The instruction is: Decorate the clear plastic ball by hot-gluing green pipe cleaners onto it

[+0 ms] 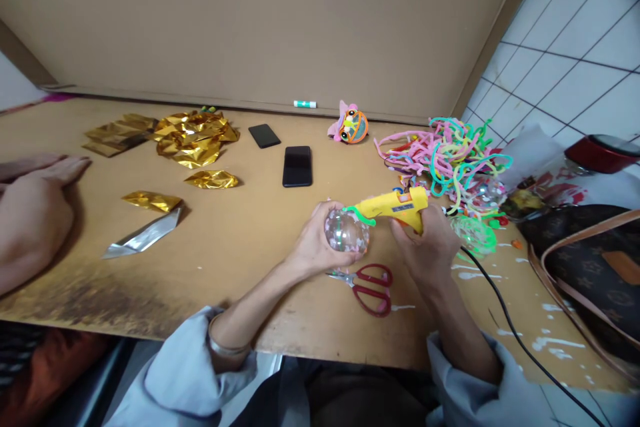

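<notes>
My left hand (pixel 316 240) is closed round a clear plastic ball (pixel 345 235) with pale specks on it. A green pipe cleaner (pixel 363 216) lies across the top of the ball. My right hand (pixel 427 243) grips a yellow hot glue gun (pixel 395 203) by its handle. The gun's nozzle points left at the ball and pipe cleaner; whether it touches them I cannot tell. A black cord (pixel 505 320) trails from the gun down to the right. Red-handled scissors (pixel 373 288) lie just below the ball, with their blades toward the left.
A heap of coloured pipe cleaners (pixel 440 157) lies at the right, beside a brown handbag (pixel 590 267). Two phones (pixel 297 167), a decorated ball (pixel 350 124) and a glue stick (pixel 305 104) lie further back. Gold foil (pixel 197 137) is at left, near another person's hands (pixel 35 213).
</notes>
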Available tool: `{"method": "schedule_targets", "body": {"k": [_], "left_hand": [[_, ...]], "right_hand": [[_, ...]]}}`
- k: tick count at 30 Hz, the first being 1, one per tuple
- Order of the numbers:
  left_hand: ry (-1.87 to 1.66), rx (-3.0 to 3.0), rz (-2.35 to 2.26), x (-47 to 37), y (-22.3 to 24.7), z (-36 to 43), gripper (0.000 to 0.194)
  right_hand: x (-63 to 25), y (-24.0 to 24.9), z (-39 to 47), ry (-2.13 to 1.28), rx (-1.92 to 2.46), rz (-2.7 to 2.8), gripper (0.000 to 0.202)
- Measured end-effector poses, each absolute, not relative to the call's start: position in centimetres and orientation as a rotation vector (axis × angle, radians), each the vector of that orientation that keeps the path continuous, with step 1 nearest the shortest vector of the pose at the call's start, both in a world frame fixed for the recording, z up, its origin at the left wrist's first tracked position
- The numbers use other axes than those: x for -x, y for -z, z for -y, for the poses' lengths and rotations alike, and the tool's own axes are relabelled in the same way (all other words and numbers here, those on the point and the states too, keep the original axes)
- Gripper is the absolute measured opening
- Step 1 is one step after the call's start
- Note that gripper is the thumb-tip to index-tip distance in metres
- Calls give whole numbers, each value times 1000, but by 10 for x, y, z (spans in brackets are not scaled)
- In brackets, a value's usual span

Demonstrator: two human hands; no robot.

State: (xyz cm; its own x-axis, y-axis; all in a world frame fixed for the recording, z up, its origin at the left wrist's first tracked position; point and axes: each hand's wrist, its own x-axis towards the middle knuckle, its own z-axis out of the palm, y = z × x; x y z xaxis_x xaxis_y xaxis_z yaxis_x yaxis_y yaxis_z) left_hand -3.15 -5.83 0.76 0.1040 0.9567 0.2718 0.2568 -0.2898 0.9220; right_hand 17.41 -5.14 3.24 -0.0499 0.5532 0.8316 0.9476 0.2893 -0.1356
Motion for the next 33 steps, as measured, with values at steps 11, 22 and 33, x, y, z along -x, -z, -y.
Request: {"method": "schedule_targets", "body": {"k": [11,22,33], "left_hand": [[-1226,-1678,-1206,35,-6,54,73],[-1238,-1694,-1202,33,-7,56,73],[-1226,-1661,-1217,32,-13,57,72]], "right_hand": [[-178,-32,52,490,1348,1723,15],[-177,-34,52,549,1332,1744,15],[-177,-37,53,484,1352,1746,14]]}}
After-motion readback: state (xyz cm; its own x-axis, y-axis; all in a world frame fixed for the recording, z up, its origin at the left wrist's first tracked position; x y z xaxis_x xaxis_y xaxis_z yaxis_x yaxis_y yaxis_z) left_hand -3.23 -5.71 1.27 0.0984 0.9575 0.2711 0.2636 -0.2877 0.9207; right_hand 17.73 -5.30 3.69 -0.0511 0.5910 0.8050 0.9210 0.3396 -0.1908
